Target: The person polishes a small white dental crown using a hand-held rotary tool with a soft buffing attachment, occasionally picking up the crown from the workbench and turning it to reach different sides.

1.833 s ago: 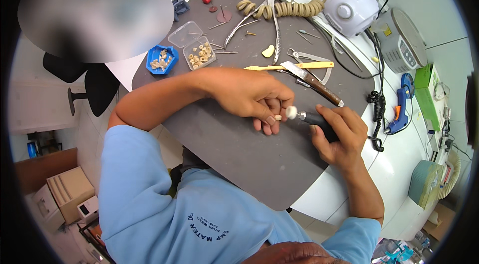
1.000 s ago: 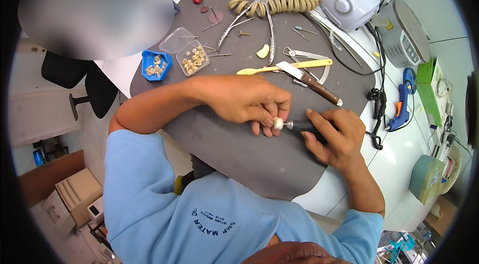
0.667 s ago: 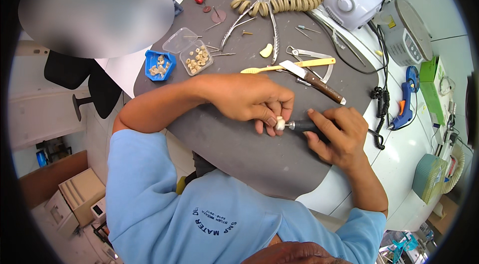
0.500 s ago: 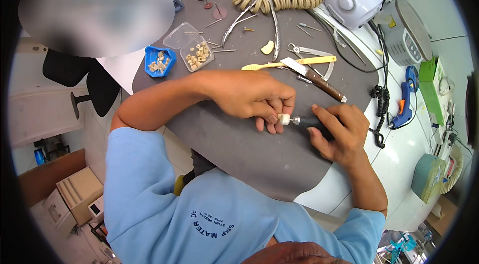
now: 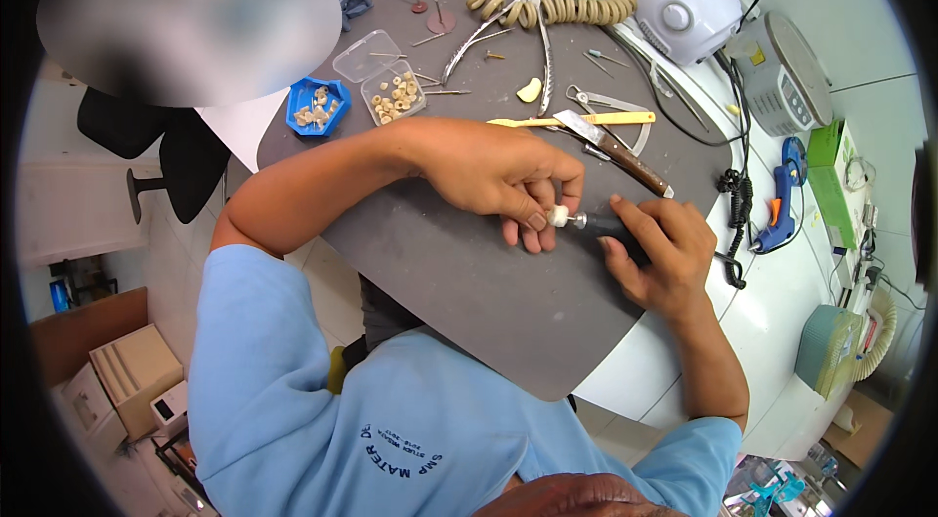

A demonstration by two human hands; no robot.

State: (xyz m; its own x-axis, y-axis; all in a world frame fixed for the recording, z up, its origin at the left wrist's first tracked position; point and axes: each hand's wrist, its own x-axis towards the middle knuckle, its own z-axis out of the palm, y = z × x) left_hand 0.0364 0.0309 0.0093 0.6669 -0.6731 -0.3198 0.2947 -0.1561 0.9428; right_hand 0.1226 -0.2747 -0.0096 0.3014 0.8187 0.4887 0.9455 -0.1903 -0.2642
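Observation:
My left hand [image 5: 498, 175] is closed, pinching a small cream-white tooth-like piece [image 5: 558, 216] between thumb and fingers. From the right, my right hand [image 5: 669, 253] wraps round a black rotary handpiece [image 5: 600, 225] with a metal nose. Its thin shank meets the right side of the cream-white piece; whether its tip is inside or just touching, I cannot tell. Beyond my hands lie a wood-handled knife [image 5: 633, 165] and a yellow toothbrush-like brush [image 5: 611, 118].
A grey mat [image 5: 469, 292] covers the white table. Left of centre stand a clear box [image 5: 396, 114] of cream rings and a blue tray [image 5: 337, 92] of fragments. Farther off are metal pliers [image 5: 545, 58] and a coiled cord [image 5: 586, 9]. At right lies a blue glue gun [image 5: 779, 209].
The view has shifted slightly. Both hands keep their grips, and the cream-white piece now shows a rounder outline, as if turned a little.

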